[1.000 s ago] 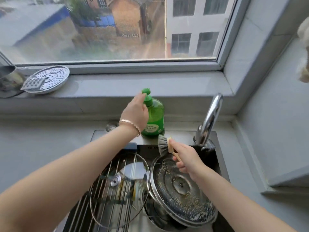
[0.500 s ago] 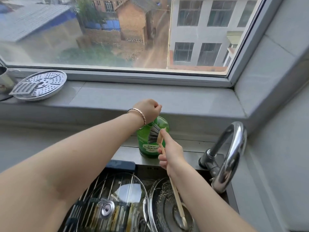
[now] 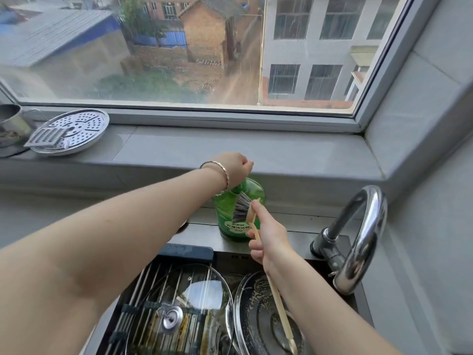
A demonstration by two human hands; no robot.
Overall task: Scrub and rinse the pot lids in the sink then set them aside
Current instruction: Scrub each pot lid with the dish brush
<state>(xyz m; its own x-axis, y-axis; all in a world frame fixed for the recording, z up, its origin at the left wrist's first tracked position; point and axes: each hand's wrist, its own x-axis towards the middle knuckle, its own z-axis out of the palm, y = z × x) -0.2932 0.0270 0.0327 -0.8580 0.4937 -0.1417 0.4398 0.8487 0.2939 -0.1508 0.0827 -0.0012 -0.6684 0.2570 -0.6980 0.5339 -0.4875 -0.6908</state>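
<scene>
We can read one text only: white Chinese characters on the label [image 3: 236,228] of the green bottle [image 3: 224,210] at the sink [image 3: 197,235] back edge, seemingly 柠檬洗洁精, its end hidden behind the brush handle [image 3: 251,217].

A wide window [image 3: 179,106] admits daylight, showing brick and grey buildings [image 3: 314,49] outside. Below the window runs a grey sill [image 3: 230,147]; right of the window rises a pale tiled wall [image 3: 422,119].
</scene>
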